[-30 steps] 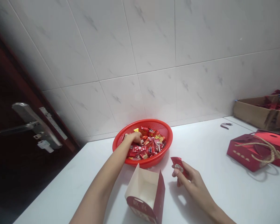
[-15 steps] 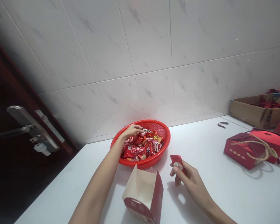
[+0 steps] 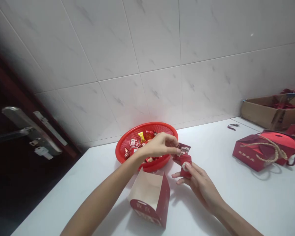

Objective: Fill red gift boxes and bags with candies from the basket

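Observation:
My left hand point(image 3: 162, 144) reaches across the red plastic basket point(image 3: 121, 147) and pinches a dark red candy packet point(image 3: 185, 148) at its right side. Just below, my right hand point(image 3: 199, 183) grips a red candy packet point(image 3: 186, 166) between thumb and fingers, and the two packets meet or overlap. Several wrapped candies point(image 3: 135, 143), mostly red, lie in the basket, partly hidden by my left hand. In front of the basket stands an open-topped dark red paper box point(image 3: 149, 200) with a cream inside, between my forearms.
Folded dark red gift boxes point(image 3: 253, 152) with rope handles lie at the right on the white table point(image 3: 211, 147). Behind them is a cardboard box point(image 3: 258, 113) of red items. A short dark strip point(image 3: 233, 126) lies near the tiled wall. A door handle point(image 3: 22, 131) is at the left.
My left hand has lifted out of the basket and moved right with a candy packet, up to my right hand. My right hand still holds its red packet.

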Tool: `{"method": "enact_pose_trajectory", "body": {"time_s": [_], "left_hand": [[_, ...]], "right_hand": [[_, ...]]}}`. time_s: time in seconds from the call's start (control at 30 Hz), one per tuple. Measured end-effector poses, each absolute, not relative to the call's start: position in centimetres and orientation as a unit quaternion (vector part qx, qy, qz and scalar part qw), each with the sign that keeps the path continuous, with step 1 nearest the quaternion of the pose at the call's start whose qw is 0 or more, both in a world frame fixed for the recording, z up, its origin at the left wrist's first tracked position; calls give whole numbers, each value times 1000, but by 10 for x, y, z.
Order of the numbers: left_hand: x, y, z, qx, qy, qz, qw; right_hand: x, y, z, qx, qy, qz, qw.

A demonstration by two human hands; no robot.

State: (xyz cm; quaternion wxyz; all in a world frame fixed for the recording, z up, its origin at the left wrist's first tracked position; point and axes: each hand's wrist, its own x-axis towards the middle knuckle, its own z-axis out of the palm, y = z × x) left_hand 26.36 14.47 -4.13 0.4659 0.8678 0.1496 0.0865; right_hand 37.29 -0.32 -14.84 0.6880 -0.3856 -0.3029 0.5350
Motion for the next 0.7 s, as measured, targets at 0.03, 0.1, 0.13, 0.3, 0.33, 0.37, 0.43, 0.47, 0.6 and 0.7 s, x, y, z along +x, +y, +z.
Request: {"method": "enact_pose_trajectory", "body": {"time_s": [0.03, 0.1, 0.13, 0.3, 0.33, 0.37, 0.43, 0.47, 0.6, 0.7], "left_hand": [[265, 141, -40, 866, 142, 76, 473], [265, 138, -36, 858, 129, 54, 494], [263, 139, -33, 857, 126, 42, 498], [247, 185, -26, 869, 200, 103, 440], [242, 200, -29, 871, 234, 139, 409], [237, 215, -34, 874, 272, 158, 371], [229, 241, -48, 884, 336, 128, 298], [226, 252, -57, 892, 350, 91, 270], [220, 271, -84, 893, 391, -48, 217], [221, 274, -89, 885, 395, 20, 248]], "right_hand": [[373, -4, -148, -379, -301, 544, 685], [373, -5, -147, -363, -304, 559, 681], [374, -6, -146, -355, -306, 563, 681], [377, -8, -142, -348, -297, 563, 688], [377, -8, -141, -351, -295, 561, 689], [377, -8, -141, -354, -294, 560, 689], [377, -8, -142, -358, -298, 558, 687], [377, -8, -143, -358, -301, 559, 685], [376, -7, -148, -361, -314, 564, 673], [377, -6, -150, -365, -324, 566, 665]]}}
